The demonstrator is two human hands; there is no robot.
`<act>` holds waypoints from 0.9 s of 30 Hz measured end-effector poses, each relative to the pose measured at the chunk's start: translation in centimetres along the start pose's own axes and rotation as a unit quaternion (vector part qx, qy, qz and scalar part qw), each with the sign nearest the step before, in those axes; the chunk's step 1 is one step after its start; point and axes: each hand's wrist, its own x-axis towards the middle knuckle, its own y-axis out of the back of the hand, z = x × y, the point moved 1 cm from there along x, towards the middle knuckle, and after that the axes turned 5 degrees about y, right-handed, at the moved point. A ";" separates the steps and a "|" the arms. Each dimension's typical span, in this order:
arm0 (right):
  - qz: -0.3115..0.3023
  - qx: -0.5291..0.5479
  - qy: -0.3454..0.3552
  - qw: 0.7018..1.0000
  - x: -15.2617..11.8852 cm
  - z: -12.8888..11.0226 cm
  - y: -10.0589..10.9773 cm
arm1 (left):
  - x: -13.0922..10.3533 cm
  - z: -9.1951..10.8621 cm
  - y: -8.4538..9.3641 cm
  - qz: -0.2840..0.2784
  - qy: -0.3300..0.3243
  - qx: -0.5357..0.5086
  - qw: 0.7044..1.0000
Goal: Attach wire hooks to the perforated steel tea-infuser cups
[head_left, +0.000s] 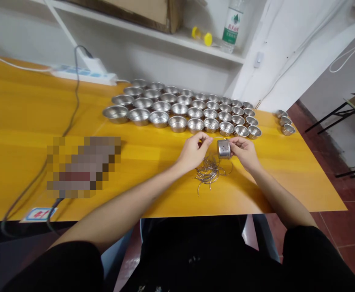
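Observation:
My right hand [244, 152] grips a small perforated metal cup [223, 149] by its side, tilted above the table. Just left of it, my left hand [195, 150] is closed in a pinch. A thin, faint wire shows between its fingertips and the cup's rim; the blur hides where it ends. Below both hands lies a tangled pile of curved metal wires [209, 172]. Behind them stand several rows of similar metal cups [179, 123], open side up, with holes in their walls.
Three more cups [287, 129] stand at the right edge of the yellow table [165, 198]. To the left are a blurred-out object [84, 164], a dark cable [75, 97], a power strip [80, 74] and a label [39, 214]. A shelf above holds a bottle [232, 28].

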 end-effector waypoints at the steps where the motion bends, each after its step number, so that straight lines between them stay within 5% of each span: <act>1: 0.003 -0.004 0.007 1.000 0.0 0.0 0.1 | 0.0 0.0 0.1 0.001 -0.007 -0.001 1.000; 7: -0.006 -0.032 -0.003 0.999 -0.1 -0.6 0.5 | 0.2 0.1 0.3 -0.020 0.010 0.023 1.000; 12: 0.035 -0.054 0.095 0.993 -0.5 -1.8 0.6 | -0.2 0.9 0.3 -0.001 -0.056 0.001 0.998; 17: 0.014 -0.053 0.052 0.997 -0.3 -2.1 0.9 | -0.3 1.3 0.2 -0.017 0.008 0.018 1.000; 27: 0.007 -0.076 0.054 0.996 -0.4 -3.0 1.0 | -0.6 1.8 0.6 -0.034 -0.034 0.015 0.999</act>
